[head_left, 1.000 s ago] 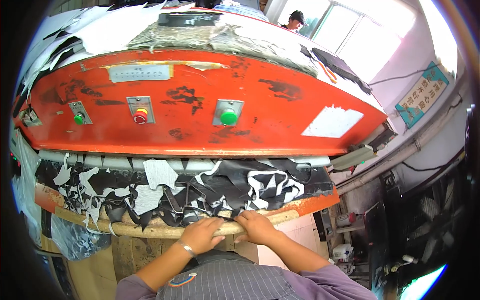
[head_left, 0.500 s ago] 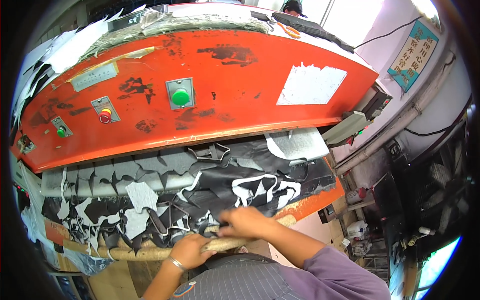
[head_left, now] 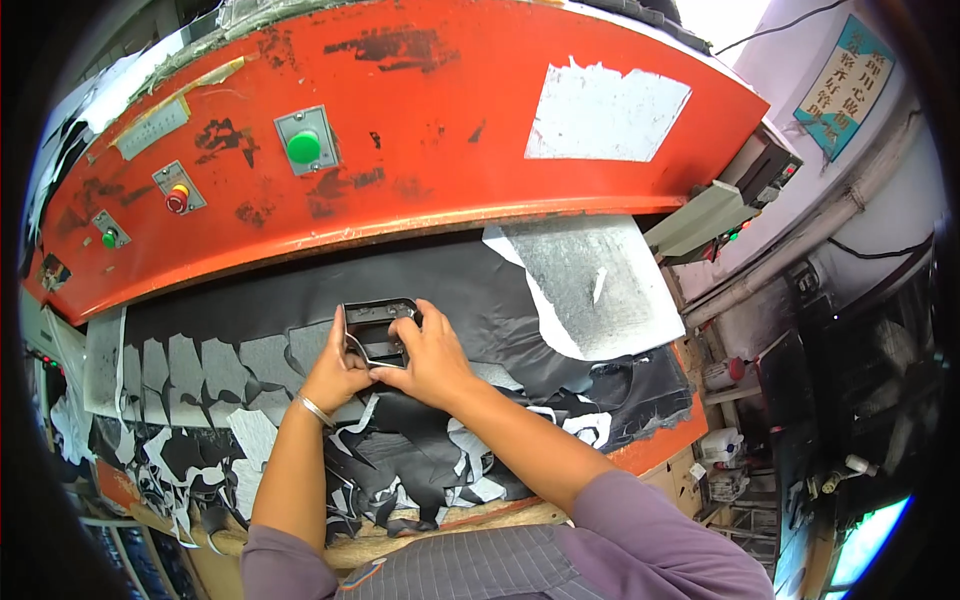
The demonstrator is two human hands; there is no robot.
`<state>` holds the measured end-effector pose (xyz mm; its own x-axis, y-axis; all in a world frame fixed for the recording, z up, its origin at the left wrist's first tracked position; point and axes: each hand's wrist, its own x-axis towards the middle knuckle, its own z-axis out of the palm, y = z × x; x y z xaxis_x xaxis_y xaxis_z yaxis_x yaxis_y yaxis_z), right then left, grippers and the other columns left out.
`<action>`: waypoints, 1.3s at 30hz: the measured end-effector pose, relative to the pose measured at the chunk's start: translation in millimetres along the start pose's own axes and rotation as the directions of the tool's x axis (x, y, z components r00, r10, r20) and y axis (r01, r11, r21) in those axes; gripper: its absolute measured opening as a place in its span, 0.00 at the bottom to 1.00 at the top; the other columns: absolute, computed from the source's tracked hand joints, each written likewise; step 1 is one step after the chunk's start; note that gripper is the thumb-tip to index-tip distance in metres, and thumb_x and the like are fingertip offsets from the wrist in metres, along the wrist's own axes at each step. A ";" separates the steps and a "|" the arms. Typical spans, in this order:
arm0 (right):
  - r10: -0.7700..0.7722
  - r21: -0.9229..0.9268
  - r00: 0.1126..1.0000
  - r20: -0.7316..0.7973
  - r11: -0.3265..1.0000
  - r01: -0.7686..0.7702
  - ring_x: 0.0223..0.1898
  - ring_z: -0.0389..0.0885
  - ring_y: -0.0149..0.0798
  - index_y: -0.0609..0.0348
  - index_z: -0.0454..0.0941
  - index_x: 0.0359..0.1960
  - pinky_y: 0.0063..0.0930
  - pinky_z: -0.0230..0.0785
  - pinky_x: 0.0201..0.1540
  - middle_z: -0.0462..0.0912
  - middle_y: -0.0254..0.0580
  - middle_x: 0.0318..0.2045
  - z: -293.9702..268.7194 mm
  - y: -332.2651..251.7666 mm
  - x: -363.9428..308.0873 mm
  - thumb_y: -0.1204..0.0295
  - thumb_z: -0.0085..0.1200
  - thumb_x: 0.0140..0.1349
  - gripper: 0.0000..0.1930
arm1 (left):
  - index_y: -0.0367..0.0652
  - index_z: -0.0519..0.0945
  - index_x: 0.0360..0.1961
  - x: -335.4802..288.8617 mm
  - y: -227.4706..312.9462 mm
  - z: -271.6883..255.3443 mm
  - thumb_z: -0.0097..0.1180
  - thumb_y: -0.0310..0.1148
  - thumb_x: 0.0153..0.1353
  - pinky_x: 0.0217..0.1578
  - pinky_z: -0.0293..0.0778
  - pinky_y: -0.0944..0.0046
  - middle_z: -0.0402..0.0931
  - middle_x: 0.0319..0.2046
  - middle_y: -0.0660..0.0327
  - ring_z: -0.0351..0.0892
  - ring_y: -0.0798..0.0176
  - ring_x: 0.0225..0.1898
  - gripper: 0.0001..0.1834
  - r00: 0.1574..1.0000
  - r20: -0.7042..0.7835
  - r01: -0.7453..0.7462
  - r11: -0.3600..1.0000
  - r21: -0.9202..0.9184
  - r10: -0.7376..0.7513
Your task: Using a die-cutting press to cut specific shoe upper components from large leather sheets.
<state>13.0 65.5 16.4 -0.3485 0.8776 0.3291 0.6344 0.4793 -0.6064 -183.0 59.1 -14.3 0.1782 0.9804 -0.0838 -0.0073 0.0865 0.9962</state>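
Note:
Both hands grip a metal-walled cutting die [head_left: 374, 311], an open frame, over the black sheet material [head_left: 440, 270] on the press bed. My left hand [head_left: 333, 374] is wrapped around its left side, a bracelet at the wrist. My right hand [head_left: 436, 358] holds the right side, with fingers bent over the rim into the frame. Whether the die rests fully on the sheet is hard to tell. Left of it, the sheet has a row of cut-out gaps [head_left: 215, 370] with grey showing through. Black and white offcuts [head_left: 400, 450] lie tangled below my forearms.
The orange press head [head_left: 420, 170] spans just beyond the bed, carrying a large green button [head_left: 303, 148] and a red knob [head_left: 177, 198]. At right, a pale cutting board [head_left: 590, 280] shows past the sheet's edge. A rounded, tan bar [head_left: 420, 540] runs along the front.
Both hands have moved from the front bar to the die and taken hold of it. The black sheet has shifted toward me and lies smoother at the back. The view has tilted down.

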 end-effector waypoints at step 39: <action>0.162 -0.198 0.981 -0.110 0.963 -0.182 0.58 0.68 0.51 0.57 0.66 0.61 0.43 0.54 0.61 0.74 0.55 0.54 -59.4 83.5 -69.2 0.55 0.71 0.41 0.44 | 0.38 0.70 0.59 -136.4 91.8 27.3 0.71 0.41 0.47 0.59 0.62 0.58 0.71 0.54 0.51 0.69 0.52 0.57 0.39 0.853 0.521 -0.244 0.909 0.337 0.036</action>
<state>131.1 44.9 -14.1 -0.1627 0.9387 0.3039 0.8107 0.3027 -0.5010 -181.1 -71.5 89.2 0.6642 0.7472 -0.0239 0.2818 -0.2206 0.9338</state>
